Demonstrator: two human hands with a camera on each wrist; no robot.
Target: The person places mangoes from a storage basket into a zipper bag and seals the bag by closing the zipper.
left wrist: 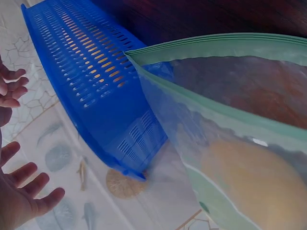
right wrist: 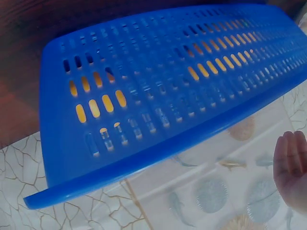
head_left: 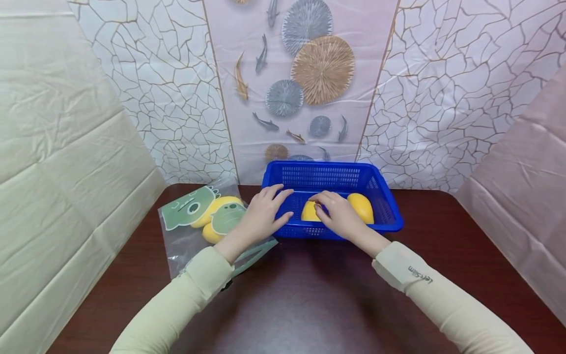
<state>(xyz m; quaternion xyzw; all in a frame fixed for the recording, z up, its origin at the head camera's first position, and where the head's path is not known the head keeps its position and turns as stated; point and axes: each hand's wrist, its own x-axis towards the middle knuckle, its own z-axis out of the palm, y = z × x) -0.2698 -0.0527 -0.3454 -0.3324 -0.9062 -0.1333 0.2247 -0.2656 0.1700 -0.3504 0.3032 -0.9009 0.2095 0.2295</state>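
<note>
Left hand (head_left: 261, 214): fingers spread, nothing held, over the left end of the blue basket (head_left: 318, 170). Right hand (head_left: 338, 214): fingers loosely bent, nothing gripped, above the left fruit (head_left: 308, 213); contact cannot be told. Handling, by judgement: best to bring the right fingers down round the fruit's sides, wrist clear of the near rim, with a firm, gentle pinch, as rounded skin may slip. Left fruit: yellow, rounded, partly hidden by hand and rim, near side of basket. Right fruit (head_left: 361, 207): yellow, oval, smooth, near right in basket. Clear bag (head_left: 179, 248): green cartoon print, green-edged mouth parted, left of basket on dark table (head_left: 300, 300); yellow fruit inside.
</note>
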